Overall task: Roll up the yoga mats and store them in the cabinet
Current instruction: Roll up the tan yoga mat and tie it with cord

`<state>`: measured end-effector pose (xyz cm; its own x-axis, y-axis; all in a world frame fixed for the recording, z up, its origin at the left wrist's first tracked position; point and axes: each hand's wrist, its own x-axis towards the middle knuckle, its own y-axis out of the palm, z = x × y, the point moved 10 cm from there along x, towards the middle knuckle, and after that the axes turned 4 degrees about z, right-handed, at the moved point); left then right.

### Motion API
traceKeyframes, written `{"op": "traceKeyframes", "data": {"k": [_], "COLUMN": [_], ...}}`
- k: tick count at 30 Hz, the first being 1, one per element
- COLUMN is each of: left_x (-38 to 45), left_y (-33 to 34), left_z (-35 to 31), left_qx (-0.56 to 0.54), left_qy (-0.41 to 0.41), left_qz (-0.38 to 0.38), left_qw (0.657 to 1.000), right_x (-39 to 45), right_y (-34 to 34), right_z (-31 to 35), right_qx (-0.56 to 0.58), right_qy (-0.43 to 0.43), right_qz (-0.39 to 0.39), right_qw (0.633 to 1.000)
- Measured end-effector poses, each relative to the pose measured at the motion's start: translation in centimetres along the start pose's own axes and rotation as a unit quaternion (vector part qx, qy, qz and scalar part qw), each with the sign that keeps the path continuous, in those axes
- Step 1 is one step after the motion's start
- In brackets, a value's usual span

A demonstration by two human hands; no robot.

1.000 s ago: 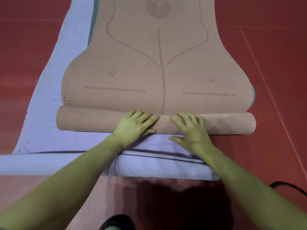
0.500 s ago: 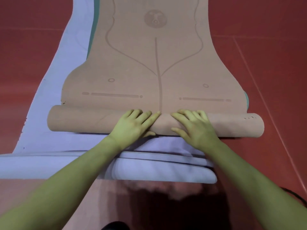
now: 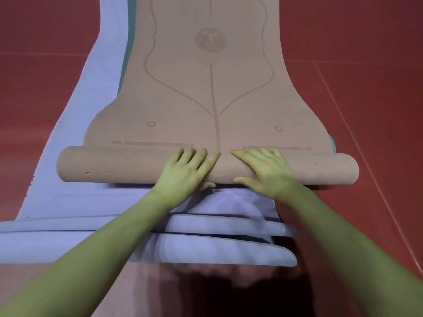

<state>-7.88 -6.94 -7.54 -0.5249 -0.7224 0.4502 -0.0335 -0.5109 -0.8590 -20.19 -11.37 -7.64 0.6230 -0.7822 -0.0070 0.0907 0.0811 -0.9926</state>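
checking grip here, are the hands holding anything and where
Nothing gripped: left hand and right hand press flat on the middle of the tan mat's roll.

no readable text, brand or number anywhere, tan yoga mat (image 3: 206, 106) bearing only printed alignment lines, small circles and a round emblem (image 3: 210, 39), its detail illegible

I see even, fairly dim indoor light with no glare. A dark shadow (image 3: 247, 291) falls on the floor (image 3: 366, 53) at the bottom edge, below my forearms. Wide-angle distortion bows the tan mat (image 3: 212, 92) outward. Motion blur smears the lavender mat (image 3: 217, 245) folds; skin renders an unnatural green. Detail is soft throughout.
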Motion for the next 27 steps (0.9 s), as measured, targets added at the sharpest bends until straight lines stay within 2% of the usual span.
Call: {"op": "traceKeyframes", "data": {"k": [3,6,9,12,15,18,22,25,27], "left_x": [1.4,2.7,2.6,1.9,2.0,2.8,4.7,4.5,4.1], "left_y": [0.2,0.1,-1.2,-1.5,-1.0,-0.5,-0.2,-1.0,-1.1], "left_z": [1.1,2.1,1.6,0.8,1.1,2.3,4.0,3.8,3.1], "left_qx": [-0.068,-0.102,-0.052,0.042,0.042,-0.027,-0.098,-0.066,-0.003], "left_qy": [0.025,0.03,0.028,-0.019,-0.021,0.011,0.005,0.001,-0.018], "left_qz": [0.009,0.03,-0.013,-0.024,-0.025,-0.021,0.02,-0.013,-0.021], "left_qw": [0.997,0.994,0.998,0.999,0.999,0.999,0.995,0.998,1.0], "right_x": [-0.6,-0.2,0.7,1.8,2.3,1.7,1.5,2.1,2.8], "right_y": [-0.1,-0.2,-1.3,-2.2,-2.1,-1.6,-1.9,-3.2,-4.1], "right_z": [0.4,0.2,-0.3,-1.6,-1.4,-0.6,-0.5,-0.7,-1.5], "right_qx": [-0.051,-0.078,-0.036,0.019,-0.001,-0.06,-0.106,-0.083,-0.037], "right_qy": [-0.003,0.011,0.013,0.033,0.025,0.017,0.022,0.002,0.011], "right_qz": [-0.052,-0.059,-0.033,0.019,0.039,0.004,-0.064,-0.084,-0.058], "right_qw": [0.997,0.995,0.999,0.999,0.999,0.998,0.992,0.993,0.998]}}
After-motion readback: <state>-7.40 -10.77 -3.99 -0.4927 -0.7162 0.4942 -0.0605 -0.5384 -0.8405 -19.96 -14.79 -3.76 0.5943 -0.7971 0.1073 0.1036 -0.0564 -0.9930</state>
